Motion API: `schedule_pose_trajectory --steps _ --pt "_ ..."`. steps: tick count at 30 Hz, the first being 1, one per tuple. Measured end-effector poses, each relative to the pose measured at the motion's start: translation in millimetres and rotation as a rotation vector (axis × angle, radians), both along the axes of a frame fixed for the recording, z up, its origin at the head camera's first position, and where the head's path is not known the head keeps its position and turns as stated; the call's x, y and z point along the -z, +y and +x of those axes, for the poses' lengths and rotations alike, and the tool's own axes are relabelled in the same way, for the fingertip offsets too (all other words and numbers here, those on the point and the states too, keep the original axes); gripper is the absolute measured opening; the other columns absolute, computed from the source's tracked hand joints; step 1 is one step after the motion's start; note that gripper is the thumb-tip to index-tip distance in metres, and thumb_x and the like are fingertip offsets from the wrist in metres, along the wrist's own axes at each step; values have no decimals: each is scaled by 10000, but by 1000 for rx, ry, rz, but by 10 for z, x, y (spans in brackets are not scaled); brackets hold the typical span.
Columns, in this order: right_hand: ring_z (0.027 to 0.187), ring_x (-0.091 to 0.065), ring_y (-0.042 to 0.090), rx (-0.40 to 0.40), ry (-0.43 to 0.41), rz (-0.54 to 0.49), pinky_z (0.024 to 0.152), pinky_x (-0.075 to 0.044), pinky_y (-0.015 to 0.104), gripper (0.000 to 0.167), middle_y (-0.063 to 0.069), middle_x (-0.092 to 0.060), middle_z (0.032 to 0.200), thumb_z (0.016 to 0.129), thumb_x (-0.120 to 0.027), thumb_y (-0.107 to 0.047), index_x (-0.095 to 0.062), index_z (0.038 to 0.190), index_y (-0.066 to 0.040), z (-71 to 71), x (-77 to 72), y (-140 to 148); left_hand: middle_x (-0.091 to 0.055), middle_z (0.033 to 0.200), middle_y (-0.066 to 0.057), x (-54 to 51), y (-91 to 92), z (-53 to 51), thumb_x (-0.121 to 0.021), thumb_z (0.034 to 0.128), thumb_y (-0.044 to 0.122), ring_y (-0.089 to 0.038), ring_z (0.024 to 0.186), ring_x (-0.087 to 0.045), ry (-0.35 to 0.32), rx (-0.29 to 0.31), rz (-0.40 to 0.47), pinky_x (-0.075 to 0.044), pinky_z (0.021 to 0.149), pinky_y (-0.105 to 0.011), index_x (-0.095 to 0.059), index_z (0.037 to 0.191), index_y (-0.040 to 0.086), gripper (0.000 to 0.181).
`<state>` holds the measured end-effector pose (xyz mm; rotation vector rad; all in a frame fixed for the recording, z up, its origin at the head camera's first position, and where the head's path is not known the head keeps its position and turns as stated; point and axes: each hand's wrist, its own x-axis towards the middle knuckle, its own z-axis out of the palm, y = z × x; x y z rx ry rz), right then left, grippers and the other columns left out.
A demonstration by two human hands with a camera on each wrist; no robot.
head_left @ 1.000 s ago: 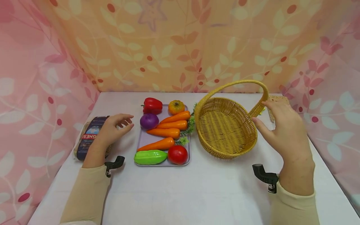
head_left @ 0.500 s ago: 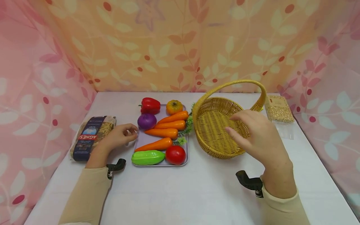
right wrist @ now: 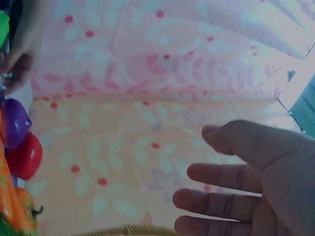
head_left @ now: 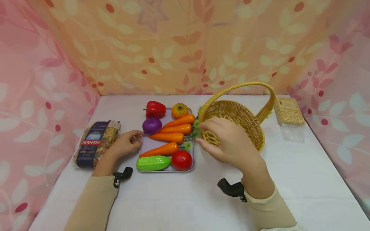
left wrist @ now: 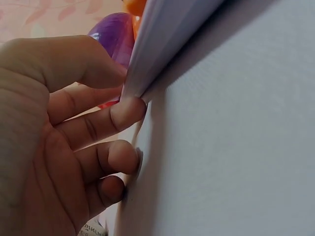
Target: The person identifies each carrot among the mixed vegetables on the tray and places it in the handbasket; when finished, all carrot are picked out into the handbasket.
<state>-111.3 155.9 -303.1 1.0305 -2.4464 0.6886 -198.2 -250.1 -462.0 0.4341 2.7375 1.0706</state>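
My left hand (head_left: 126,144) is at the left edge of a lilac tray (head_left: 166,166). In the left wrist view its thumb and fingertips pinch the tray's rim (left wrist: 142,64). On the tray lie a red bell pepper (head_left: 155,109), a purple onion (head_left: 152,125), a small pumpkin (head_left: 180,110), several carrots (head_left: 162,149), a green ridged vegetable (head_left: 153,163) and a tomato (head_left: 181,160). My right hand (head_left: 228,142) hovers over the front left of a yellow wicker basket (head_left: 260,138), fingers extended and holding nothing. It hides part of the basket.
A pack of pasta (head_left: 95,144) lies left of the tray, beside my left forearm. At the back right is a clear bag of grains (head_left: 290,111). The basket's tall handle (head_left: 241,84) arches up. Floral cloth walls (head_left: 185,48) enclose the table's back and sides.
My right hand has left the basket's right side and moved left across it toward the tray. My left hand has shifted right from beside the pasta pack to the tray's edge.
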Motion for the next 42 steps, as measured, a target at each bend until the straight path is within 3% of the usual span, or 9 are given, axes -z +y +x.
schedule_pose_trajectory --steps 8,12,20,28,33,42 --pt "931 -595 145 -9 -65 136 811 -529 305 395 -2 -642 1079 915 -771 -329 -680 1218 -93 -61 184 -352 -623 921 -43 22 -26 -29 -701 900 76 -224 762 -514 21 10 14 -418 641 -322 -681 1205 74 306" --pt "948 -604 129 -28 -147 191 804 -532 295 424 -18 -641 1117 911 -781 -327 -663 1259 -116 -130 304 -483 -620 925 -45 10 -44 -34 -691 904 80 -231 781 -522 9 11 12 -427 654 -323 -677 1212 83 308" --pt "1078 -621 164 -32 -326 297 922 -519 342 432 20 -672 1212 952 -738 -318 -656 1326 -117 -331 539 -692 -617 934 -49 -36 -57 -21 -695 917 99 -242 790 -523 -23 5 15 -431 640 -327 -672 1235 88 319" --pt "1082 -612 174 -62 -392 335 972 -498 348 340 28 -658 1185 955 -737 -245 -706 1261 -98 -583 838 -837 -615 931 -48 -52 -72 -14 -695 914 92 -232 786 -525 -11 13 14 -432 632 -316 -670 1237 78 324" --pt "1138 -613 195 -87 -449 355 1020 -468 369 341 39 -670 1220 950 -745 -226 -715 1260 -87 -702 910 -929 -620 934 -45 -33 -74 -20 -690 913 88 -229 786 -529 -9 17 12 -438 637 -316 -669 1241 90 329" --pt "1074 -621 172 -91 -610 391 1006 -473 361 384 -4 -708 1196 915 -788 -215 -725 1282 -123 -823 1004 -1096 -625 947 -43 14 -26 -12 -698 917 86 -226 807 -526 -23 14 23 -441 678 -337 -675 1243 102 328"
